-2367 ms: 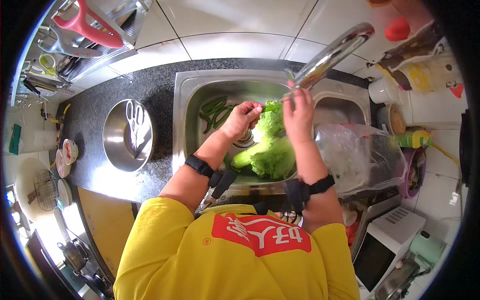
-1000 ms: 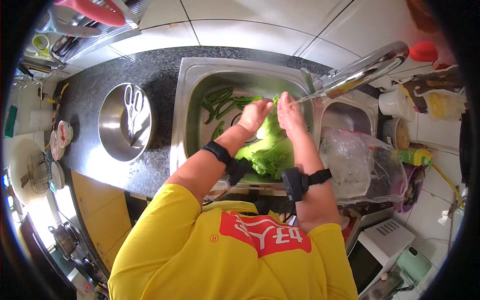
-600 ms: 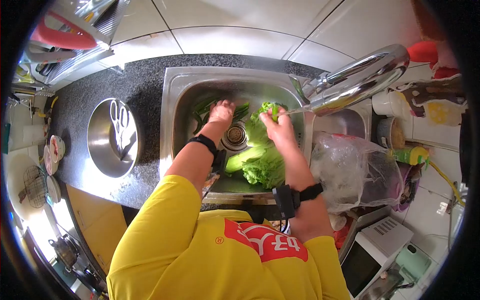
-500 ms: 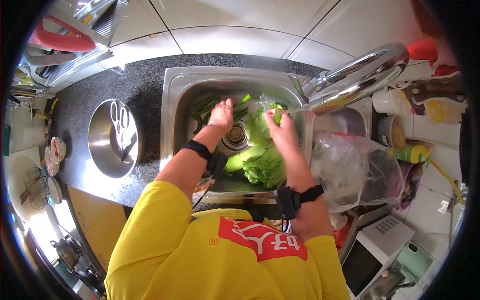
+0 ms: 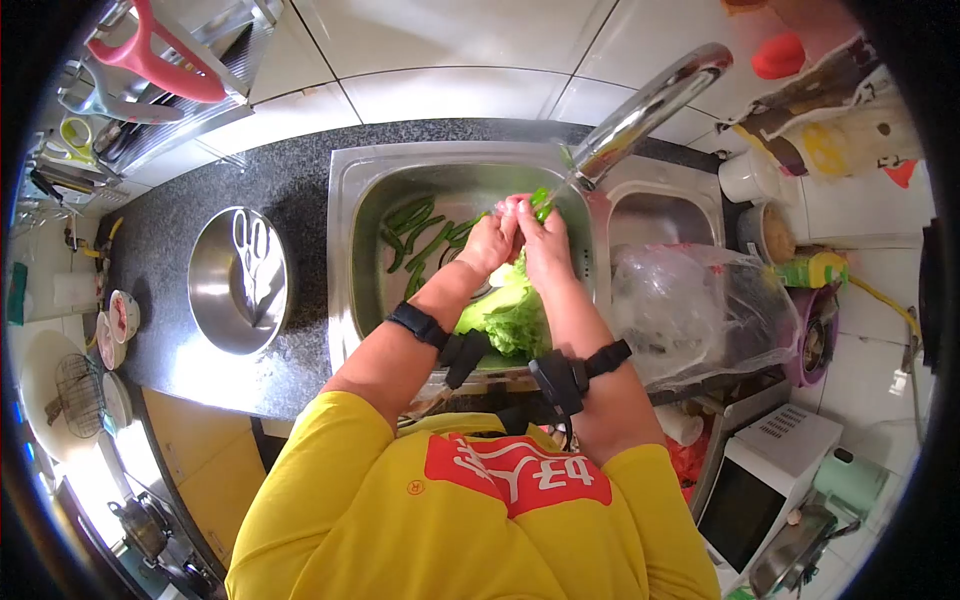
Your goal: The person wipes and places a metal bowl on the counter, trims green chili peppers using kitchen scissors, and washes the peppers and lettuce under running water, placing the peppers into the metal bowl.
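My right hand [image 5: 547, 248] is closed round a green pepper [image 5: 541, 203], whose end sticks out past the fingers just under the faucet's mouth. Pressed against it, my left hand [image 5: 490, 243] has its fingers closed; what lies between them is hidden. Both hands are over the large sink basin [image 5: 362, 270]. Several long green peppers [image 5: 410, 225] lie on the basin floor left of my hands. Leafy lettuce [image 5: 510, 315] sits below my wrists, partly covered by my forearms.
The chrome faucet [image 5: 650, 115] arches over the basin from the back right. A steel bowl [image 5: 205, 290] with white-handled scissors [image 5: 250, 245] stands left on the counter. A clear plastic bag [image 5: 690, 320] lies right of the basin, before a smaller basin [image 5: 665, 220].
My left hand has moved right from the basin's left side and closed against my right hand. My right hand has shifted slightly left. The view has shifted, showing more of the smaller basin.
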Available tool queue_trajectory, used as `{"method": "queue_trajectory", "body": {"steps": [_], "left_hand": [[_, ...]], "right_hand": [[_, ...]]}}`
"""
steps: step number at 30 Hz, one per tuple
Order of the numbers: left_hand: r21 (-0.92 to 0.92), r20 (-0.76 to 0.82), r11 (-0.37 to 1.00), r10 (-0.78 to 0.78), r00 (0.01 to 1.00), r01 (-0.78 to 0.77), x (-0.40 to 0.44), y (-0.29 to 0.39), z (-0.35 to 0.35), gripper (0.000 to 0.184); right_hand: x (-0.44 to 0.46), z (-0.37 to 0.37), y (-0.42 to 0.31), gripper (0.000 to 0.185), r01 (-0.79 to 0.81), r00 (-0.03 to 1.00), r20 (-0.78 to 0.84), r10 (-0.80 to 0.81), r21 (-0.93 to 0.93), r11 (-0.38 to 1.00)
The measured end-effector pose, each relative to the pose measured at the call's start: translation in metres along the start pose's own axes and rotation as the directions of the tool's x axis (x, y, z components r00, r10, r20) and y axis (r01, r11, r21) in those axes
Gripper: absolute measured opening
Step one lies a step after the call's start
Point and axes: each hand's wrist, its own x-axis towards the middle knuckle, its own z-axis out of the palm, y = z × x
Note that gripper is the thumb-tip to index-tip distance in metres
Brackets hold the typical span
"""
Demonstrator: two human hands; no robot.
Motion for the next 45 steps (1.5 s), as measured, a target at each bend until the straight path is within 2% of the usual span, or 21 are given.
{"method": "queue_trajectory", "body": {"steps": [1,2,3,4,6,8,10,11,14,18,20,22,24,32,34,35,37,38,39,44,45], "left_hand": [[0.290,-0.087,0.951,0.139,0.986,-0.108,0.002,-0.005,-0.001,0.055],[0.563,-0.130,0.808,0.294,0.947,-0.173,0.004,-0.009,-0.002,0.060],[0.332,-0.214,0.892,0.387,0.897,-0.306,-0.001,-0.007,-0.002,0.051],[0.434,-0.207,0.850,0.416,0.886,-0.298,-0.006,-0.005,-0.010,0.041],[0.470,-0.211,0.799,0.514,0.832,-0.374,-0.007,0.006,-0.015,0.036],[0.451,-0.185,0.780,0.558,0.809,-0.434,0.001,0.021,-0.015,0.029],[0.387,-0.177,0.708,0.686,0.705,-0.591,0.005,0.042,-0.011,0.023],[0.458,-0.134,0.652,0.723,0.678,-0.604,0.005,0.053,-0.010,0.022],[0.526,-0.019,0.580,0.739,0.674,-0.622,0.028,0.070,-0.012,0.025],[0.339,0.012,0.700,0.664,0.748,-0.628,0.056,0.068,-0.007,0.029],[0.256,0.016,0.818,0.528,0.849,-0.515,0.058,0.068,-0.003,0.031],[0.229,0.010,0.821,0.536,0.844,-0.524,0.055,0.072,-0.001,0.031],[0.069,0.014,0.899,0.433,0.901,-0.433,0.054,0.073,-0.001,0.031],[0.097,0.033,0.919,0.381,0.924,-0.383,0.051,0.070,-0.003,0.030],[-0.369,-0.030,0.872,0.336,0.941,-0.323,0.035,0.066,0.002,0.031],[-0.367,-0.032,0.872,0.335,0.942,-0.323,0.026,0.061,0.003,0.031],[-0.635,0.103,0.765,0.224,0.969,-0.110,0.009,0.043,0.003,0.038],[-0.482,0.195,0.873,0.187,0.963,-0.072,0.003,0.032,0.002,0.044],[-0.516,0.163,0.853,0.187,0.969,-0.078,-0.004,0.022,0.005,0.044],[-0.650,-0.118,0.752,0.048,0.992,-0.114,-0.012,-0.002,0.010,0.047],[-0.630,0.019,0.776,0.058,0.998,-0.033,-0.016,0.004,-0.002,0.041]], "right_hand": [[0.000,-0.001,-0.005,0.022,0.024,0.998,-0.066,-0.024,-0.006,1.000],[0.000,-0.002,-0.011,0.020,0.047,0.990,-0.131,-0.048,-0.011,0.999],[-0.006,0.002,-0.032,0.020,-0.007,0.992,-0.126,0.003,-0.028,1.000],[-0.006,-0.002,-0.032,0.020,-0.001,0.991,-0.132,-0.002,-0.020,1.000],[-0.002,-0.011,-0.035,0.020,0.064,0.998,0.032,-0.062,-0.042,0.997],[-0.004,-0.010,-0.038,0.025,0.065,0.998,0.009,-0.064,-0.103,0.993],[-0.007,-0.012,-0.034,0.025,-0.029,0.998,0.049,0.032,-0.066,0.997],[-0.009,-0.012,-0.032,0.025,-0.067,0.996,0.052,0.068,-0.011,0.998],[-0.014,-0.013,-0.033,0.026,-0.104,0.990,0.093,0.102,0.013,0.995],[-0.015,-0.013,-0.034,0.026,-0.150,0.983,0.114,0.145,0.043,0.988],[-0.016,-0.011,-0.038,0.027,-0.224,0.971,0.088,0.222,0.010,0.975],[-0.013,-0.014,-0.035,0.027,-0.249,0.964,0.104,0.244,0.033,0.968],[-0.013,-0.016,-0.032,0.027,-0.279,0.954,0.126,0.270,0.056,0.959],[-0.015,-0.012,-0.034,0.021,-0.308,0.942,0.158,0.296,0.059,0.950],[-0.015,-0.012,-0.033,0.024,-0.309,0.940,0.174,0.294,0.068,0.949],[-0.015,-0.012,-0.032,0.026,-0.308,0.939,0.188,0.289,0.078,0.948],[-0.015,-0.010,-0.028,0.033,-0.347,0.925,0.185,0.332,0.057,0.936],[-0.015,-0.009,-0.026,0.041,-0.385,0.910,0.180,0.374,0.034,0.922],[-0.014,-0.006,-0.024,0.050,-0.370,0.904,0.196,0.380,-0.088,0.925],[-0.019,0.014,-0.028,0.047,-0.603,0.794,0.059,0.605,-0.054,0.796],[-0.017,0.014,-0.027,0.046,-0.595,0.794,0.151,0.589,-0.007,0.804]]}}
